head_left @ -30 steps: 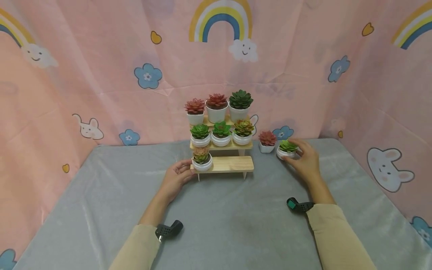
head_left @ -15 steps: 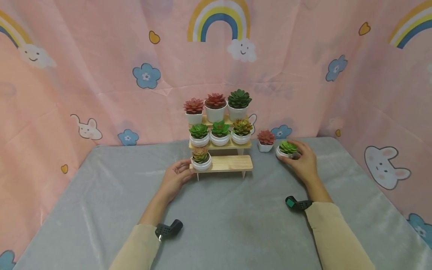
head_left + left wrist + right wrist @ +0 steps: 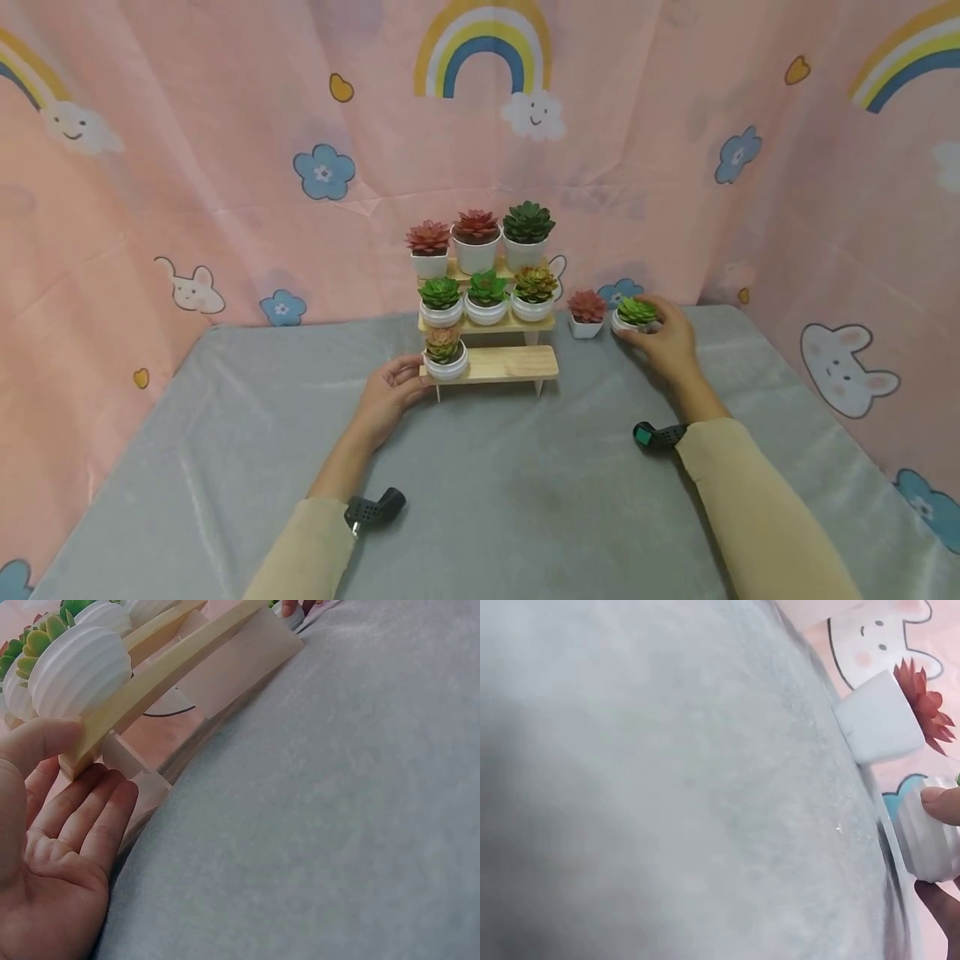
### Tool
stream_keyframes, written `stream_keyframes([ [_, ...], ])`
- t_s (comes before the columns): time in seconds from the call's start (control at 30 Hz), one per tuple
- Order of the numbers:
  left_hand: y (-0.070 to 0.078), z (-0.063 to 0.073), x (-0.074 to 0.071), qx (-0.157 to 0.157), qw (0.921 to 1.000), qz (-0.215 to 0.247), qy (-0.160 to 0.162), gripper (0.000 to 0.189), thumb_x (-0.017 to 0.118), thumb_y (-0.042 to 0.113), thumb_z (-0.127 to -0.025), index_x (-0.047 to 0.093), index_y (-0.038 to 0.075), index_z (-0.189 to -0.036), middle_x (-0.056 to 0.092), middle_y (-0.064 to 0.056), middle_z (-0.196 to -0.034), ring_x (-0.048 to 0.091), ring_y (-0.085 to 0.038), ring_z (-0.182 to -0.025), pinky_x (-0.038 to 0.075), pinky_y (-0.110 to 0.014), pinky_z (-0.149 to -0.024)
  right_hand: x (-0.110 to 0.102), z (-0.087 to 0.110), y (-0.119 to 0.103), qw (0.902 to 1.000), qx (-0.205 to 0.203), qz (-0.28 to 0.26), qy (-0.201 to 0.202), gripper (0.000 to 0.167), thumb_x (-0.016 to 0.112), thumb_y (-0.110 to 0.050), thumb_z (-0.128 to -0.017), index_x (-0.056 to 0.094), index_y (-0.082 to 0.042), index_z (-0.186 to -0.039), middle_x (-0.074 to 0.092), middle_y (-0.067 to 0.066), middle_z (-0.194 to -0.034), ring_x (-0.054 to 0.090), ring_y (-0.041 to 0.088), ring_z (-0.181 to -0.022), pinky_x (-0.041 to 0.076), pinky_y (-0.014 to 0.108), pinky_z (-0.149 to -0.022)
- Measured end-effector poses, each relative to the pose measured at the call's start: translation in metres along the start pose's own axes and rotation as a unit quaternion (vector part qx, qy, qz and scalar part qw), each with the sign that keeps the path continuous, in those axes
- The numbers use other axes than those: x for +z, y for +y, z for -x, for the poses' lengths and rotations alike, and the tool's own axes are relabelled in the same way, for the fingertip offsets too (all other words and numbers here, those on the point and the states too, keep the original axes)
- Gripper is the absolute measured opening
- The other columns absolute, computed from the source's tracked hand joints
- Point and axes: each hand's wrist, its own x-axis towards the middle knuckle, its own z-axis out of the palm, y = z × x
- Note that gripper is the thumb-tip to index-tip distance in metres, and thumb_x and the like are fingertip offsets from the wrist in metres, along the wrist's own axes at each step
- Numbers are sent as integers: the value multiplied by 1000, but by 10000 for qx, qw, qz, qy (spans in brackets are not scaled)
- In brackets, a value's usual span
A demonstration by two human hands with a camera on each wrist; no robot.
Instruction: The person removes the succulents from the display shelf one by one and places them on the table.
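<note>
My left hand (image 3: 388,396) grips the left end of the lowest board of a tiered wooden plant stand (image 3: 513,363); in the left wrist view the thumb lies on the board's end and the fingers (image 3: 86,814) reach beneath it. A peach-green potted succulent (image 3: 446,358) sits at that end of the board. To the right of the stand, my right hand (image 3: 670,340) holds a bright green succulent in a round white ribbed pot (image 3: 930,836), thumb and fingers on the pot's sides. Beside it stands a red succulent in a square white pot (image 3: 586,315).
The middle tier carries two green succulents (image 3: 440,300) and a yellow-red one (image 3: 533,293). On the top tier stand two red succulents (image 3: 476,240) and a dark green one (image 3: 528,233). Grey cloth (image 3: 480,500) covers the table, and a pink printed curtain (image 3: 225,167) hangs behind.
The right hand and the green succulent have shifted slightly up and away in the head view. The left hand keeps its place at the stand. The head view has moved a little.
</note>
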Motion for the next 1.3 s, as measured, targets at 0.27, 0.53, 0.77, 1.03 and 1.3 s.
stream_keyframes([
  [0.27, -3, -2, -4, -6, 10000, -20, -56, 45, 62, -2, -93, 52, -8, -136, 59, -27, -140, 69, -3, -102, 60, -21, -91, 11, -9, 7, 9999, -75, -22, -122, 61, 83, -8, -83, 57, -4, -138, 50, 23, -146, 55, 18, -97, 39, 1, -66],
  [0.53, -2, -1, -3, 7, 9999, -149, -62, 46, 62, 0, -93, 52, -6, -138, 57, -27, -143, 68, -3, -104, 59, -21, -91, 11, -8, 3, 9997, -100, 15, -237, 66, 82, -7, -83, 53, -2, -142, 46, 27, -147, 54, 32, -110, 52, 26, -83],
  [0.77, -2, -2, -3, -17, 9998, -199, -61, 46, 63, 1, -93, 52, -5, -138, 56, -26, -144, 66, -4, -107, 60, -22, -93, -1, -9, -33, 9874, -1513, 468, 17, 68, 87, -4, -75, 58, 0, -136, 47, 28, -147, 43, 50, -135, 37, 71, -109],
  [1.03, 0, -3, -1, -1, 9998, -207, -53, 46, 64, 1, -93, 53, -5, -137, 58, -26, -142, 67, -5, -107, 60, -24, -93, -9, 4, -127, 9629, -2656, 415, 244, 67, 90, -8, -74, 63, -9, -135, 60, 17, -140, 51, 37, -132, 44, 65, -108],
  [1.3, -1, 0, -2, -13, 9997, -223, -22, 44, 63, 1, -93, 53, -6, -135, 59, -25, -141, 67, -3, -105, 60, -22, -92, 9, 29, -194, 9413, -3357, -260, -247, 67, 90, -10, -74, 62, -7, -135, 64, 12, -135, 59, 26, -121, 55, 45, -97],
])
